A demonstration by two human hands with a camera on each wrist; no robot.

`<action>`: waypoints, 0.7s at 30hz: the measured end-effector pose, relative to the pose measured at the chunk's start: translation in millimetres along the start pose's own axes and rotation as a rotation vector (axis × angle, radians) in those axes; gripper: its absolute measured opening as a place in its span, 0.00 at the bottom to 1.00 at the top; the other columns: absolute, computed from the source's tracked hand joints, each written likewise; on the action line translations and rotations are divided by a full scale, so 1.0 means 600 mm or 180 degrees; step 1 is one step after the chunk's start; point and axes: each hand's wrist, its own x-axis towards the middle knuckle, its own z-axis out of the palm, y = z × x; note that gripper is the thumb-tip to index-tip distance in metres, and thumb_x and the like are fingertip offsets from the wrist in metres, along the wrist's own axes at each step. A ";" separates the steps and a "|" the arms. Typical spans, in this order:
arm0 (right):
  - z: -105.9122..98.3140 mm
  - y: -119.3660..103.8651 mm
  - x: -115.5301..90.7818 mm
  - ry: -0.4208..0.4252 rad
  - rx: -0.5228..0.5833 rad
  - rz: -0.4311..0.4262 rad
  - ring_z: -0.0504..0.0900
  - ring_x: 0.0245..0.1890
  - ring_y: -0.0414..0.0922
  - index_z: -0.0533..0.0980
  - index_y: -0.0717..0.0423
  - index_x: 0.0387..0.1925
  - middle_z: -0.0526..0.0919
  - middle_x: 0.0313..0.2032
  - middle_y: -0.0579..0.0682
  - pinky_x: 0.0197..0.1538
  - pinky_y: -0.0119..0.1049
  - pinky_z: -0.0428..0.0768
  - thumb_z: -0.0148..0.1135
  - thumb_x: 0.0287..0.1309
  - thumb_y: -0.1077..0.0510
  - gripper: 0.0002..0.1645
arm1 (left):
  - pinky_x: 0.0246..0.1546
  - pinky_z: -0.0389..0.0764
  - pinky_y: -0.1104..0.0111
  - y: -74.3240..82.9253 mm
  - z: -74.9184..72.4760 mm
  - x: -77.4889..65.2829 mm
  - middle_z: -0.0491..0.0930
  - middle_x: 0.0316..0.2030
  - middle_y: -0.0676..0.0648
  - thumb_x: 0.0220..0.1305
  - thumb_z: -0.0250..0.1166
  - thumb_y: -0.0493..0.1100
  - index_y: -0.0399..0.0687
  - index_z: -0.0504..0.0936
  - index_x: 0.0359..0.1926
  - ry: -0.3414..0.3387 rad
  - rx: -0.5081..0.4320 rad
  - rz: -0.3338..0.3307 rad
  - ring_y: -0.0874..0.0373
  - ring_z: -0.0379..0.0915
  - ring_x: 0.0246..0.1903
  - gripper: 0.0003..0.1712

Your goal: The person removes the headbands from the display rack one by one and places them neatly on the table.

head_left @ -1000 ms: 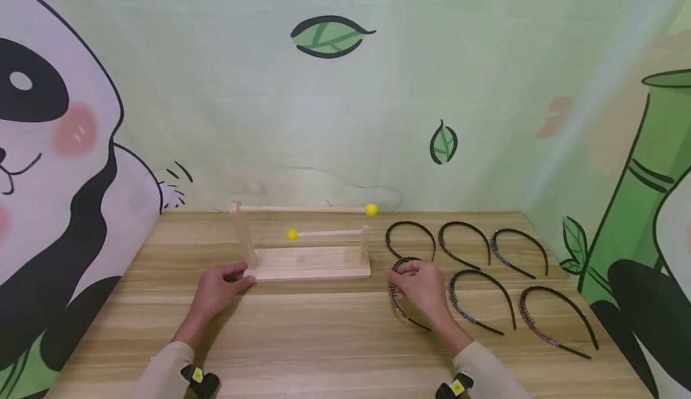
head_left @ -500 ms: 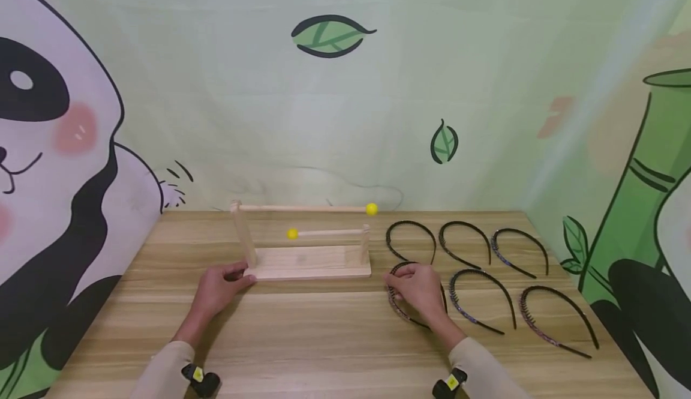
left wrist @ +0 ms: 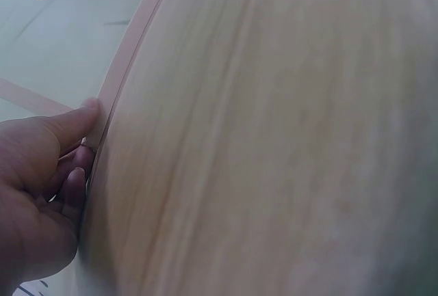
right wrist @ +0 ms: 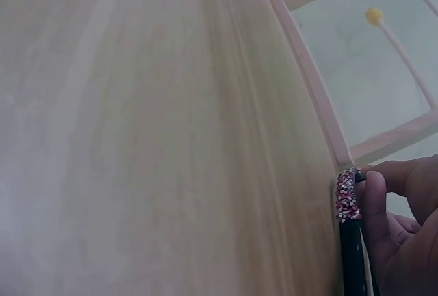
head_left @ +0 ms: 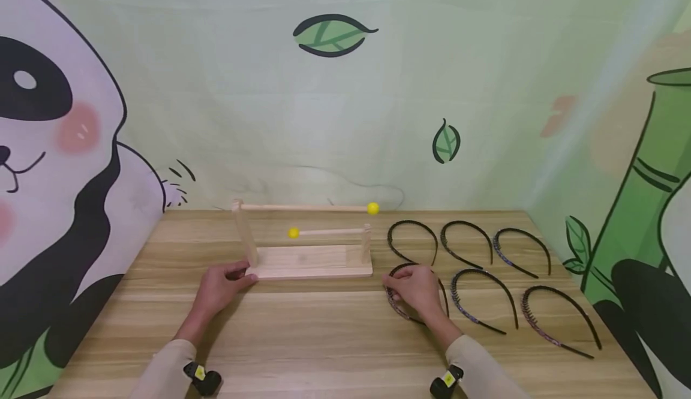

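Observation:
A pale wooden rack [head_left: 302, 262] stands on the table, with a flat base and two posts, each carrying a rod tipped with a yellow ball. My left hand [head_left: 220, 288] pinches the left front corner of its base; in the left wrist view the thumb [left wrist: 79, 122] lies on the base edge. To the right of the rack, my right hand [head_left: 420, 291] pinches a black toothed headband [head_left: 398, 310] by its left side. The right wrist view shows red and white beads [right wrist: 348, 197] on this headband, close to the base's end. The hand covers part of the band.
Several more black headbands lie in two rows on the right, among them a blue-decorated one [head_left: 464, 310] and a pinkish one [head_left: 542, 334]. Behind the wooden table [head_left: 302, 339] hangs a green cloth [head_left: 216, 87] printed with pandas, leaves and bamboo.
The held headband has turned, so its right arm now shows beyond my right hand. That hand has shifted slightly left. My left hand keeps its hold on the rack.

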 end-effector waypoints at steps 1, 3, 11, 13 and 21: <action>0.000 0.002 0.000 0.0007 -0.0022 0.0007 0.83 0.15 0.40 0.86 0.58 0.27 0.86 0.18 0.45 0.21 0.27 0.73 0.79 0.53 0.51 0.14 | 0.47 0.80 0.60 0.000 0.001 0.001 0.86 0.52 0.37 0.65 0.73 0.47 0.40 0.83 0.60 -0.0003 -0.0006 0.0005 0.50 0.81 0.46 0.26; 0.000 0.004 0.000 0.0015 -0.0036 0.0035 0.83 0.15 0.40 0.87 0.58 0.27 0.86 0.18 0.45 0.21 0.27 0.73 0.79 0.52 0.52 0.13 | 0.47 0.79 0.61 0.001 0.002 0.002 0.86 0.51 0.38 0.64 0.74 0.47 0.41 0.83 0.60 -0.0005 -0.0016 0.0013 0.50 0.81 0.46 0.26; -0.012 0.005 0.001 -0.0081 0.0085 0.0103 0.85 0.19 0.43 0.86 0.62 0.35 0.89 0.25 0.48 0.25 0.30 0.78 0.78 0.54 0.53 0.15 | 0.47 0.79 0.61 -0.001 0.004 0.012 0.86 0.51 0.38 0.64 0.74 0.45 0.39 0.84 0.59 -0.0024 -0.0008 0.0068 0.49 0.82 0.49 0.25; -0.022 0.002 -0.002 -0.0116 0.0138 0.0089 0.86 0.21 0.44 0.86 0.62 0.37 0.89 0.26 0.49 0.27 0.32 0.80 0.77 0.55 0.53 0.16 | 0.47 0.79 0.61 -0.001 0.004 0.013 0.87 0.51 0.39 0.64 0.74 0.46 0.39 0.84 0.59 -0.0041 -0.0011 0.0070 0.50 0.81 0.49 0.25; -0.091 -0.022 -0.006 -0.0049 0.0126 -0.0186 0.89 0.32 0.51 0.86 0.60 0.44 0.89 0.33 0.52 0.33 0.40 0.85 0.75 0.59 0.50 0.18 | 0.46 0.81 0.61 0.012 -0.007 0.005 0.85 0.53 0.37 0.65 0.73 0.46 0.36 0.80 0.62 -0.0170 -0.0017 0.0127 0.47 0.82 0.50 0.29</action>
